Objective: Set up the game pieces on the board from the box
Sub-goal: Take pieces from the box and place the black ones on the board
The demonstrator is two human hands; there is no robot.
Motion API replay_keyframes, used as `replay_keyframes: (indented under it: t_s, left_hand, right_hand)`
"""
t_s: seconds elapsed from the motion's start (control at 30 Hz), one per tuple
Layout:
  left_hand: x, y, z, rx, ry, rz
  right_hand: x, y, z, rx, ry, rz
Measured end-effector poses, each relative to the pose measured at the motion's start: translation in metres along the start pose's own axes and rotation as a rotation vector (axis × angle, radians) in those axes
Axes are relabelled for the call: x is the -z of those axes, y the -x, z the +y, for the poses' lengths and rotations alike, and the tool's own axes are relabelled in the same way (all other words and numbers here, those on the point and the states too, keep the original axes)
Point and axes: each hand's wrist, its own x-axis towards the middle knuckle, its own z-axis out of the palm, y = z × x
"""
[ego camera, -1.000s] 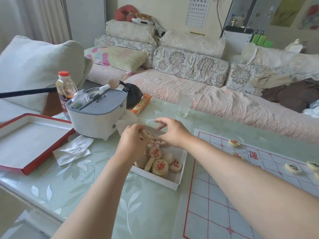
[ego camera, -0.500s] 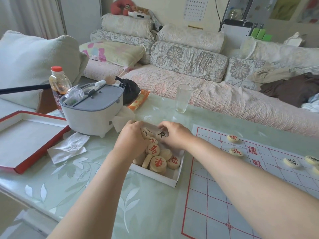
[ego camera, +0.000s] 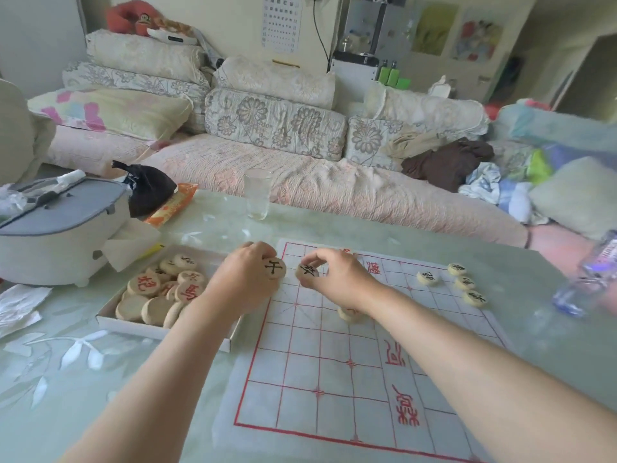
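Pale green glass tabletop (ego camera: 100,396) with a leaf pattern fills the near field; both bare forearms reach forward across it. On its right half lies the white xiangqi board (ego camera: 334,379) with a red grid and red characters. Left hand (ego camera: 245,282) is closed around a round wooden piece with a black character (ego camera: 274,268), held at the board's left edge. Right hand (ego camera: 337,279) pinches a second black-character piece (ego camera: 306,273) between thumb and fingers, just beside the first, above the board. One piece (ego camera: 349,314) sits on the board, partly hidden under the right wrist. Left of the board, touching it, the shallow white box (ego camera: 133,324) holds the remaining pieces in a loose heap. Four black-marked pieces (ego camera: 464,284) sit near the board's far right edge. Farther back: grey-lidded white appliance (ego camera: 60,228), clear drinking glass (ego camera: 257,193), then a sofa (ego camera: 300,182) stacked with floral cushions.
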Motion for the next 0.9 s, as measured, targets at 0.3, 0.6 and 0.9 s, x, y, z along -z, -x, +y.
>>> replay_keyframes:
  t_s: [0.3,0.6,0.9]
  left_hand:
    - [-0.077,0.006,0.083,-0.121,0.164,-0.163]
    - [-0.130,-0.010,0.101,-0.071,0.262,-0.249]
    - [-0.143,-0.018,0.103,-0.032,0.311,-0.238]
  right_hand:
    - [0.076,0.063,0.109,-0.300,0.097,0.139]
    - [0.096,0.048,0.177,-0.457,0.167,0.225]
    - [0.089,0.029,0.182,-0.432,0.237,0.162]
